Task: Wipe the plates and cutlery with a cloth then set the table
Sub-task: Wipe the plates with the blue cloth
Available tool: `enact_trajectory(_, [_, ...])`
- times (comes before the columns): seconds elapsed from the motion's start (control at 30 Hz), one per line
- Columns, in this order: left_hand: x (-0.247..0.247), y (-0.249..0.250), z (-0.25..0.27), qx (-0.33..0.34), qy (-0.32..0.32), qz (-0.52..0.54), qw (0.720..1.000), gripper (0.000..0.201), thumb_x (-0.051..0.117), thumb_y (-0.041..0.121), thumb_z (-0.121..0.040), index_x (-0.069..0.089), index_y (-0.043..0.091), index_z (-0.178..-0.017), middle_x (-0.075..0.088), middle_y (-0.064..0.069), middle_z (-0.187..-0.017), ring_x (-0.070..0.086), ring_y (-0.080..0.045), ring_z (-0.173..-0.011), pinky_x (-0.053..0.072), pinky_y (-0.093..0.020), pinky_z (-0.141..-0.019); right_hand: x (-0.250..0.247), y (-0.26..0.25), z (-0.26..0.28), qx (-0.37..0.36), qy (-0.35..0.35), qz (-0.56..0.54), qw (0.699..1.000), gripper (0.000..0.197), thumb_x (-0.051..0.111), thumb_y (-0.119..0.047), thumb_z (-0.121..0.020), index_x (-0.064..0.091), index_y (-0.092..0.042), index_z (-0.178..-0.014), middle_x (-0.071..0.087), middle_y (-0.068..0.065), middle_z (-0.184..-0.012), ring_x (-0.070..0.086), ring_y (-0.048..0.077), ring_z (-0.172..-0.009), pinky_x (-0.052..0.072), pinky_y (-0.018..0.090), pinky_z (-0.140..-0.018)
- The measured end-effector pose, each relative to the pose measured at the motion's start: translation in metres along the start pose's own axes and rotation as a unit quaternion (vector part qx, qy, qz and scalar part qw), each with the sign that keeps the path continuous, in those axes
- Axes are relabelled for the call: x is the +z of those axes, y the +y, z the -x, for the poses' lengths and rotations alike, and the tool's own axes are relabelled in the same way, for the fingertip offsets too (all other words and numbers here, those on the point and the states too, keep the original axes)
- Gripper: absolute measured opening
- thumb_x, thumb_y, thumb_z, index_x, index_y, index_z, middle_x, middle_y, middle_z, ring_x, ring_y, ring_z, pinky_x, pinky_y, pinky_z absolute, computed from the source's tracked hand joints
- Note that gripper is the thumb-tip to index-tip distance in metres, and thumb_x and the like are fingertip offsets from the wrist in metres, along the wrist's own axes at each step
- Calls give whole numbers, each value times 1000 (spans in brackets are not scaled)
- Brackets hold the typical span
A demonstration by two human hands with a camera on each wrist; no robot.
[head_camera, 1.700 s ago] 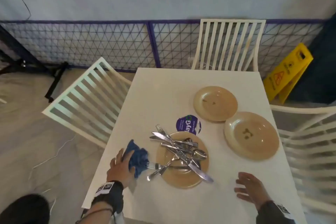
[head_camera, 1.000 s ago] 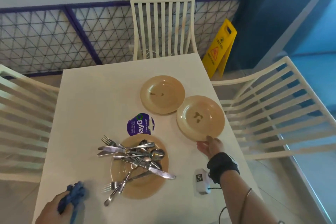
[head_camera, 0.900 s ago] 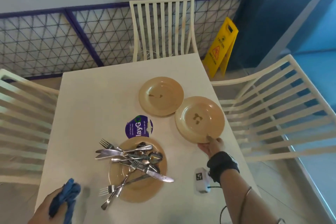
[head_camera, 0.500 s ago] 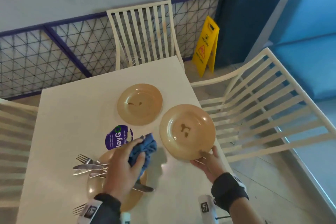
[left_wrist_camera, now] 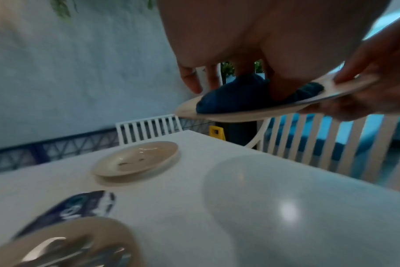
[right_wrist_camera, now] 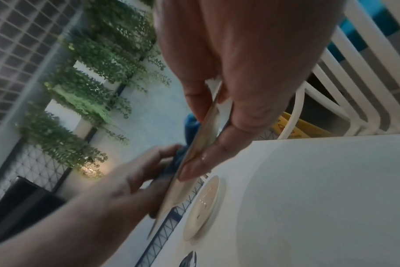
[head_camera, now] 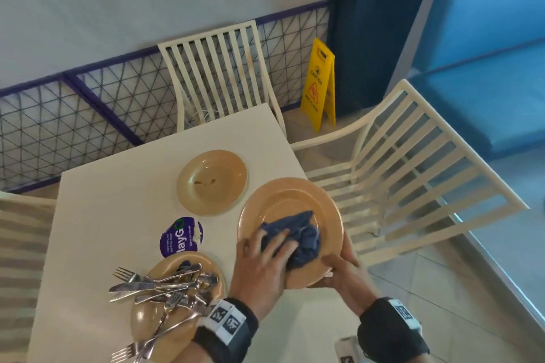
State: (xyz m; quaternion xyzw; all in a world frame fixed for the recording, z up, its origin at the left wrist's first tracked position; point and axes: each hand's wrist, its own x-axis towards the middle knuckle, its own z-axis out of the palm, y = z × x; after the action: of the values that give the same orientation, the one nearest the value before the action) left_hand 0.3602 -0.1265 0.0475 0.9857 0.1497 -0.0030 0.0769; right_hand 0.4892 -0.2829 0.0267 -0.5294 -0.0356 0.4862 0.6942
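Blue cloth [head_camera: 298,234] bunched under the left hand [head_camera: 262,267] presses into the well of a tan plate [head_camera: 290,231], which the right hand [head_camera: 343,277] holds clear of the white table [head_camera: 118,215], thumb on the near rim and fingers clamped beneath. The left fingers lie spread and only lightly bent over the cloth, pushing it down rather than gripping it. By the look of things the job has barely begun: this is the first plate under the cloth, a second plate [head_camera: 212,181] farther back on the table shows brown smears, and a third plate [head_camera: 165,321] at the near edge carries the unsorted heap of cutlery [head_camera: 165,289], all seemingly unwiped; no place is laid. A purple round sticker [head_camera: 181,237] sits between the two resting plates. The left wrist view shows what the head view cannot, namely open air and a shadow between the lifted plate and the tabletop; the right wrist view shows the plate edge-on, pinched between thumb and fingers [right_wrist_camera: 219,144].
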Motion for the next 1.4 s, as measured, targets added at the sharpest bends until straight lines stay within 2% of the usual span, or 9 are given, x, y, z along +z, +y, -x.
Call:
enact_trajectory(0.1, [-10,-41,5,-52,-12,-20,998,52,74,21,-78,58,32,-126,57,6,-146,57,-34,-113,53,-48,-82,6,-5,7,2,-40,32,999,75,43,10,-94,49,-54,-132,67,-6,-123,65,32,-110,57,65,-73])
enact_trajectory(0.23, [-28,-53,-24,-103,59,-17,993,48,63,13,-86,60,27,-132,53,-3,-150,53,-36,-115,54,-48,-95,17,-12,11,5,-79,78,994,80,44,10,-94,51,-63,-124,67,-12,-119,67,24,-105,58,63,-75])
enact_trajectory(0.43, [-31,20,-35,-17,97,53,994,56,47,26,-98,37,24,-153,44,-4,-157,46,-34,-130,41,-46,-113,19,-37,4,-26,-75,82,994,73,45,12,-94,44,-44,-141,66,1,-129,67,31,-111,57,65,-76])
enact_trajectory(0.53, [-25,24,0,46,55,30,997,67,58,25,-82,43,29,-147,45,4,-154,47,-31,-130,46,-45,-106,13,-48,5,-34,-50,63,996,62,52,7,-95,49,-37,-139,69,4,-125,69,35,-109,54,71,-75])
enact_trajectory(0.63, [-20,-15,20,16,8,-48,999,79,71,23,-70,46,32,-144,48,4,-153,40,-38,-142,28,-53,-113,12,-48,10,-10,-66,77,995,70,45,11,-94,46,-43,-138,71,-5,-117,70,29,-105,58,62,-73])
enact_trajectory(0.83, [-41,-55,-21,-116,78,54,989,88,54,6,-95,1,37,-158,-4,4,-169,3,-42,-154,22,-54,-120,35,-32,15,4,-112,136,984,79,41,16,-90,58,-51,-126,68,1,-115,68,32,-102,58,63,-71])
enact_trajectory(1.0, [-41,8,-45,-14,47,100,994,80,35,32,-99,-25,51,-149,-17,4,-168,-13,-34,-155,-1,-56,-125,42,-44,8,-39,-83,141,986,75,41,17,-92,49,-45,-134,70,-2,-121,70,29,-102,59,60,-70])
enact_trajectory(1.2, [-11,-14,17,18,-11,-38,999,83,50,22,-78,28,32,-157,20,4,-168,16,-37,-154,32,-58,-118,14,-63,11,-21,-54,117,991,70,44,15,-92,48,-38,-138,70,5,-119,71,34,-101,60,58,-68])
enact_trajectory(1.4, [-52,-44,-33,-116,64,72,989,81,26,22,-102,-36,56,-140,-44,18,-154,-32,-27,-149,-17,-44,-119,41,-55,11,-7,-109,159,981,73,42,15,-93,55,-47,-128,69,-3,-115,69,29,-103,60,54,-70])
